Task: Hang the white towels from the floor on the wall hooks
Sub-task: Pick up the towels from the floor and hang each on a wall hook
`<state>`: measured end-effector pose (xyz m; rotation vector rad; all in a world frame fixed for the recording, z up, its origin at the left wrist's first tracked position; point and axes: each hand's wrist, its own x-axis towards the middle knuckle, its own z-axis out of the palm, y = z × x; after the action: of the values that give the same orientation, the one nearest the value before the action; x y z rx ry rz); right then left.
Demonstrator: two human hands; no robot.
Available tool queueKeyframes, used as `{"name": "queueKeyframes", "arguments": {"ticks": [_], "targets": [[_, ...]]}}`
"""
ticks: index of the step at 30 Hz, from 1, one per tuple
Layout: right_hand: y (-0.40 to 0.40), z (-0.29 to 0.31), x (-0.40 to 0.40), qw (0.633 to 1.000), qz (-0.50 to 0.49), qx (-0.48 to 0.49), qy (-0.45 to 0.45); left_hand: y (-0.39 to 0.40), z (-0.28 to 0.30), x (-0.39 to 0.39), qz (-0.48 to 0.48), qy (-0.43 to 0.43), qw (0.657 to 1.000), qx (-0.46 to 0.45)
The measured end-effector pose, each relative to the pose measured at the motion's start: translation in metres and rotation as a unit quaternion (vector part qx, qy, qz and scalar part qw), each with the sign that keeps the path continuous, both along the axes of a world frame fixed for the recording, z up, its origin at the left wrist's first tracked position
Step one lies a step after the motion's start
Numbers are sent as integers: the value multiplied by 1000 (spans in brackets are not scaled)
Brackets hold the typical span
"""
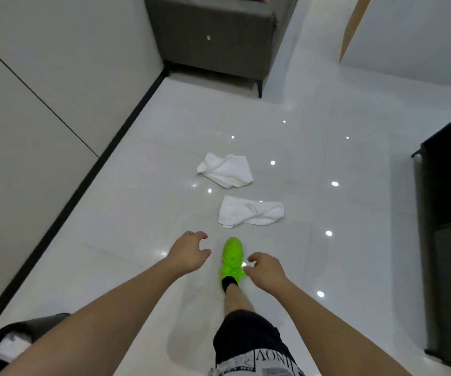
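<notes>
- While I stand on the glossy white tile floor [137, 213], my left hand [189, 253] and right hand [266, 271] reach forward, fingers loosely curled, holding nothing.
- Two crumpled white towels lie on the tiles ahead: near towel [250, 211], far towel [225, 170], slightly apart.
- My green shoe [231, 256] sits between my hands.
- Grey sofa [213, 36] stands against the left wall [42, 90]; dark cabinet [449, 213] stands at right.

Glossy white tiled floor [313, 164] carries two crumpled white towels, far towel [225, 170] and near towel [250, 211].
</notes>
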<state>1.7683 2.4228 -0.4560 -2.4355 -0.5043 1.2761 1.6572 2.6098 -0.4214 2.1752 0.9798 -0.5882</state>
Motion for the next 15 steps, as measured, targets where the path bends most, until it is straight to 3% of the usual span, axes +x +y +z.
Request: {"name": "queueKeyframes", "arguments": {"ticks": [6,10,15], "targets": [[96,-53,83,997,-27,-30,61,94,-43,92,4,67,997,-22],[147,-70,131,995,-54,-43,71,141,-61,139,39,68,996,-51],[197,-112,167,983,-146,-51,98,175,-104,182,44,85,992,-89]]}}
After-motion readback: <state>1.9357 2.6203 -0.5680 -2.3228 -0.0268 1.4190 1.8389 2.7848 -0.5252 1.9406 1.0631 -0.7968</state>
